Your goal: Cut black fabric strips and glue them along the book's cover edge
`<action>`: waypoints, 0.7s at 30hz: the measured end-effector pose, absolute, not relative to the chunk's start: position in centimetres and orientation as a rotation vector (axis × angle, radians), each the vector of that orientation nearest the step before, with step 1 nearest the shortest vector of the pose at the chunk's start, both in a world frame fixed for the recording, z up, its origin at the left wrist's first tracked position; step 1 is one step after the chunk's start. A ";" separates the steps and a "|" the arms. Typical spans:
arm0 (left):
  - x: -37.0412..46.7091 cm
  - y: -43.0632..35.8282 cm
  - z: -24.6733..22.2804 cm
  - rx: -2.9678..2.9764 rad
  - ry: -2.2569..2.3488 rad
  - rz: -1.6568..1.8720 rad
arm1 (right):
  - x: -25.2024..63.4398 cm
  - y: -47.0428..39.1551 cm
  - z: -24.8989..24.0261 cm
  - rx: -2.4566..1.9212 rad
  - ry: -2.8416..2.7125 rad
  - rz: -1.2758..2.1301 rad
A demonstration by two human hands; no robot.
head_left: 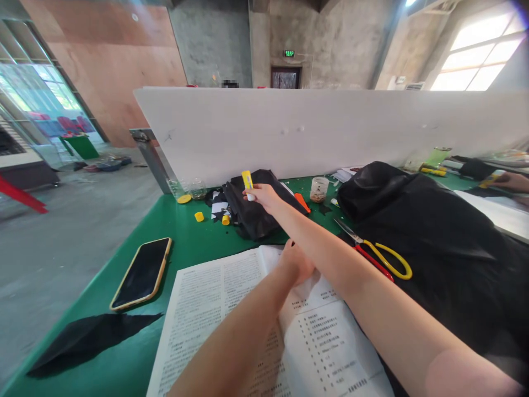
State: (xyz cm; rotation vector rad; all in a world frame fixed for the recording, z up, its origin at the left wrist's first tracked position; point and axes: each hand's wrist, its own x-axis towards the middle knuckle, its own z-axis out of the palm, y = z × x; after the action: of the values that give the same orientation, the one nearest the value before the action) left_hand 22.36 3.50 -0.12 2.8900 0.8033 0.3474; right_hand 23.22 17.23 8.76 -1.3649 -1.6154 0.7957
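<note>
My right hand point(264, 197) reaches out over a folded black bag-like bundle point(254, 218). Its fingers are closed around a yellow and white glue stick point(247, 180), held upright. My left hand point(296, 263) rests on the upper part of an open book point(206, 303), near its middle fold. The right forearm crosses in front of that hand, so most of its fingers are hidden and I cannot tell whether it grips anything. Two yellow caps point(199, 216) lie on the green table left of the bundle.
Scissors point(370, 251) with red and yellow handles lie right of my forearm, beside black sheet material point(433, 226). A phone point(142, 273) and a black scrap point(93, 339) are at left. A clear cup point(319, 189) stands before the white partition point(289, 132). Another person's hand point(510, 181) shows far right.
</note>
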 end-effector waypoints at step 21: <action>22.3 2.3 1.1 3.028 0.853 0.492 | 36.0 2.3 0.1 -0.921 -0.616 0.882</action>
State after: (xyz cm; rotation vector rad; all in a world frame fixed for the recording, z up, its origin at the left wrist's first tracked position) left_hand 22.29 2.33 1.06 3.0277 0.8533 0.4918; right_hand 35.95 2.26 0.10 -0.9208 -0.6160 0.8820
